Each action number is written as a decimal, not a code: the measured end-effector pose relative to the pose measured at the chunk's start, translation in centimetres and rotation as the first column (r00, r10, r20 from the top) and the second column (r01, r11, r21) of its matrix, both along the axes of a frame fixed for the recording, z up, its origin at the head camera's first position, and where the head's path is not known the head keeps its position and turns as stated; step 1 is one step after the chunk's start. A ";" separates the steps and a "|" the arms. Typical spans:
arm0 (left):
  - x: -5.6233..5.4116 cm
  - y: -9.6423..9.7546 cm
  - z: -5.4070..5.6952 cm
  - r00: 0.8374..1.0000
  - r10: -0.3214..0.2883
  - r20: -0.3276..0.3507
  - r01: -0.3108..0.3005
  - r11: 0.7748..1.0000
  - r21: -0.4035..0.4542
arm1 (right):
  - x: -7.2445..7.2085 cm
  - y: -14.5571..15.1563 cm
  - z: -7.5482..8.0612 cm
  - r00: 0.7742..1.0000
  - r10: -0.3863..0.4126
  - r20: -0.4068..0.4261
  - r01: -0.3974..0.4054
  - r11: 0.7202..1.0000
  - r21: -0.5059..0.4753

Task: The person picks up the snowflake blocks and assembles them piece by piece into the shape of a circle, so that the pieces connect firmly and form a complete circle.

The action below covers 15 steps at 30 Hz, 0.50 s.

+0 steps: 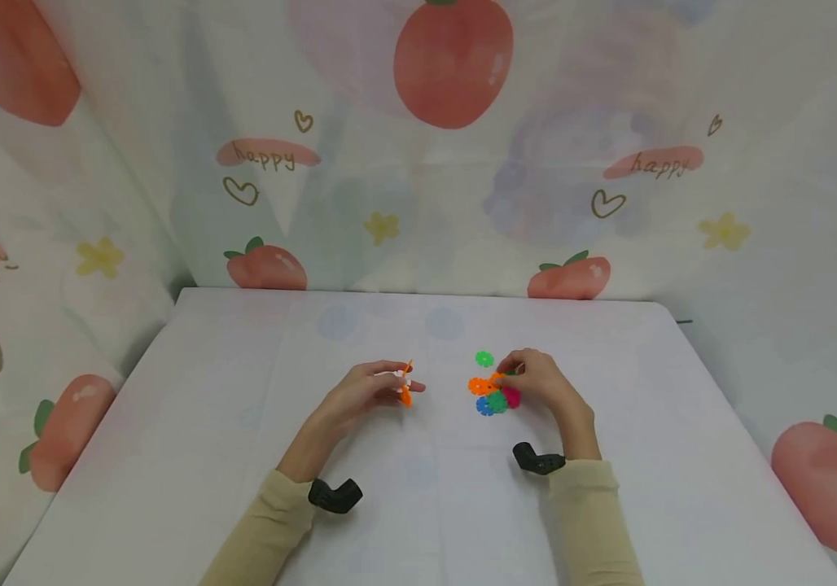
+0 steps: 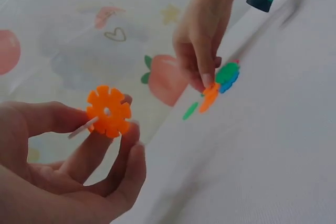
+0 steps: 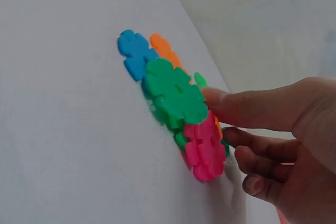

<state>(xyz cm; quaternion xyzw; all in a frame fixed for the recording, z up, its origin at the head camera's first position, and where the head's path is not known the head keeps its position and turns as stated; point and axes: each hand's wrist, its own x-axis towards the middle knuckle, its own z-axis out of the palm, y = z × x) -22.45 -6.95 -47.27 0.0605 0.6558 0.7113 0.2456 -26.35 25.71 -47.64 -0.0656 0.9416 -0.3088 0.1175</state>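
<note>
My left hand (image 1: 360,395) holds an orange notched plastic disc (image 2: 109,114) joined to a white one (image 2: 80,129), raised above the table. The white disc shows edge-on in the left wrist view. Over a small pile of similar discs, my right hand (image 1: 539,381) reaches down, thumb and forefinger pinching an orange disc (image 3: 218,128) mostly hidden behind the others. Nearest to those fingers are a green disc (image 3: 176,92) and a pink disc (image 3: 205,153). A blue disc (image 3: 134,51) and another orange disc (image 1: 478,387) lie at the pile's edge.
A light green disc (image 1: 484,359) lies apart, just beyond the pile. The white-covered table (image 1: 243,456) meets a printed cloth backdrop (image 1: 448,203) at the rear. Dark wrist cameras (image 1: 335,496) sit at both sleeves.
</note>
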 end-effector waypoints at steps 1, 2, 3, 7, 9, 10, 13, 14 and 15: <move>0.0 0.0 -0.1 1.000 -0.004 0.004 0.004 1.000 0.012 | 0.0 0.1 -0.2 1.000 0.000 -0.004 0.000 1.000 0.004; 0.0 0.0 0.0 1.000 -0.008 0.010 0.008 1.000 0.024 | -0.1 0.1 -0.3 1.000 -0.003 -0.007 0.003 1.000 0.002; 0.1 0.0 0.1 1.000 -0.013 0.018 0.012 0.999 0.034 | -0.1 0.2 -0.5 1.000 -0.008 -0.012 0.008 1.000 -0.003; 0.1 0.1 0.2 0.999 -0.028 0.038 0.025 0.998 0.057 | -0.2 0.3 -0.6 0.999 -0.029 -0.041 0.026 0.998 -0.053; 0.1 0.1 0.3 0.999 -0.032 0.036 0.030 0.998 0.051 | -0.1 0.2 -0.5 0.998 -0.037 -0.056 0.033 0.996 -0.086; 0.1 0.1 0.3 0.999 -0.032 0.036 0.030 0.998 0.050 | -0.1 0.1 -0.5 0.997 -0.037 -0.062 0.030 0.994 -0.107; 0.1 0.1 0.1 0.998 -0.029 0.046 0.027 0.999 0.044 | 0.1 -0.4 -0.1 0.998 -0.017 -0.063 0.007 0.988 -0.152; 0.1 0.1 0.1 0.998 -0.029 0.052 0.027 0.999 0.042 | 0.1 -0.7 0.0 0.998 -0.010 -0.062 0.000 0.986 -0.167; 0.1 0.1 0.0 0.998 -0.029 0.059 0.026 0.999 0.041 | 0.2 -1.0 0.2 0.998 0.000 -0.063 -0.012 0.984 -0.178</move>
